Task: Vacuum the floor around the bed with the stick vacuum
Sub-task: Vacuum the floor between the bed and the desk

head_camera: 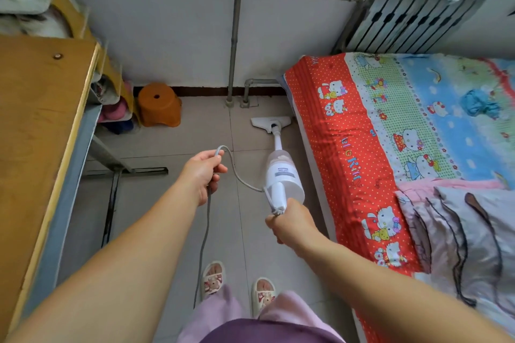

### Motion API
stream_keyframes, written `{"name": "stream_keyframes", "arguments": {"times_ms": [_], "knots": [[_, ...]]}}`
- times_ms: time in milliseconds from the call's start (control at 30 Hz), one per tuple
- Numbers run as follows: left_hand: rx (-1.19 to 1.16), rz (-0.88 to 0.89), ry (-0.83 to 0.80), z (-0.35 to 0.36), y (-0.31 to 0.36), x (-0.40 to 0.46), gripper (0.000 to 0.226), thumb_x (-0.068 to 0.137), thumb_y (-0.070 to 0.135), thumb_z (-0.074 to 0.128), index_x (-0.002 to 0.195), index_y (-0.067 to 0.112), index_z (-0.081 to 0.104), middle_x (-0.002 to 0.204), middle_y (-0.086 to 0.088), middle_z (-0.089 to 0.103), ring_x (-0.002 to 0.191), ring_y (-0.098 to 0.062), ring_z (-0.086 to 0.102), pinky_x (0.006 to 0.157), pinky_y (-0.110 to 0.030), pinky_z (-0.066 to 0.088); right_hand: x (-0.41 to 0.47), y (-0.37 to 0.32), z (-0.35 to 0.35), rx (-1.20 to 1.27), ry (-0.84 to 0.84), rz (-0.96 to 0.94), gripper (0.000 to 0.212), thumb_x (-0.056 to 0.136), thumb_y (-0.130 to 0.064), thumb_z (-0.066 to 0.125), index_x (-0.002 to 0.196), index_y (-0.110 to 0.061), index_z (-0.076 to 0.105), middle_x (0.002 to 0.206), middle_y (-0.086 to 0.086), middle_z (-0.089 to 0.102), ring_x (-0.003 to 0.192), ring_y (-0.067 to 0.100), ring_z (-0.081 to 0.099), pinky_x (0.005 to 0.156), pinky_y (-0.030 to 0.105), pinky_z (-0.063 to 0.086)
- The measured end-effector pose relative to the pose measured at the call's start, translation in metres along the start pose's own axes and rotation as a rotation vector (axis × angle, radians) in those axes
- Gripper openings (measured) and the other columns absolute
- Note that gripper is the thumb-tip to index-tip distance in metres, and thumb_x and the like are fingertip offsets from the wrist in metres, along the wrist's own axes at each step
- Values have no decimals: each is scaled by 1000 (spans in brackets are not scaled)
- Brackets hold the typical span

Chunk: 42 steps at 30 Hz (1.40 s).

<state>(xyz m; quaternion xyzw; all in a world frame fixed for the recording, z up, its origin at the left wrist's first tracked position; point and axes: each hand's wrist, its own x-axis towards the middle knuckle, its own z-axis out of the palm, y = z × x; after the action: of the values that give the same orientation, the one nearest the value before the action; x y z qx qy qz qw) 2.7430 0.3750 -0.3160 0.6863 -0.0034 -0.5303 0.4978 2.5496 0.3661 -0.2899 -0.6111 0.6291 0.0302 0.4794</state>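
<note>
Vacuum (281, 172) handle is gripped by right hand (292, 220), fingers curled round it. Cord (237, 172) is held looped in left hand (202, 172), fingers closed on it. Head (270, 122) sits on floor (172, 203) beside bed (362, 147), near wall pipes (232, 64).

Stick vacuum (282, 172): white, grey cord (242, 175). Beside it, bed (362, 131) sheet red, white-dotted, cartoon-cat print. Beyond it, stool (158, 106) orange.

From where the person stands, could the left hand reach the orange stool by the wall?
Probably not. The left hand grips the cord well short of the orange stool, which sits against the far wall. Bare floor lies between, so stepping forward would do.
</note>
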Motion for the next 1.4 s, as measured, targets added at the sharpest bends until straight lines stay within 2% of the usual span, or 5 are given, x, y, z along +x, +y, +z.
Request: {"name": "stream_keyframes", "arguments": {"times_ms": [367, 500, 1000, 1200, 1400], "knots": [[-1, -45, -18, -32, 11, 25, 20, 97, 17, 46, 96, 27, 64, 64, 1, 54, 45, -6, 35, 36, -10, 29, 74, -58, 1, -153, 86, 38, 20, 82, -14, 56, 68, -16, 43, 59, 2, 52, 46, 14, 50, 52, 26, 44], [-14, -45, -40, -36, 14, 29, 20, 96, 16, 46, 92, 26, 63, 61, 2, 54, 39, -5, 35, 35, -11, 28, 89, -60, -6, -249, 120, 44, 11, 82, -14, 56, 78, -11, 47, 58, 2, 53, 48, 17, 53, 60, 29, 47], [30, -31, -105, -14, 24, 32, 20, 97, 16, 45, 92, 25, 62, 62, 1, 52, 45, -7, 32, 34, -11, 26, 6, -54, 30, -78, -136, 71, 19, 81, -12, 56, 70, -19, 42, 60, 2, 51, 40, 9, 49, 33, 12, 35], [30, -46, -117, -14, 20, 29, 20, 98, 15, 44, 97, 24, 61, 62, 0, 52, 41, -5, 33, 36, -10, 25, 38, -54, 13, -336, 86, 37, 13, 82, -21, 58, 82, -13, 48, 74, 5, 57, 67, 26, 60, 59, 30, 48], [13, -59, -85, -26, 14, 29, 20, 97, 14, 45, 103, 22, 62, 64, -1, 53, 48, -8, 33, 35, -11, 26, 79, -59, -4, -383, 216, 73, 22, 81, -24, 59, 99, -11, 56, 80, 9, 60, 79, 30, 65, 65, 28, 48]]}}
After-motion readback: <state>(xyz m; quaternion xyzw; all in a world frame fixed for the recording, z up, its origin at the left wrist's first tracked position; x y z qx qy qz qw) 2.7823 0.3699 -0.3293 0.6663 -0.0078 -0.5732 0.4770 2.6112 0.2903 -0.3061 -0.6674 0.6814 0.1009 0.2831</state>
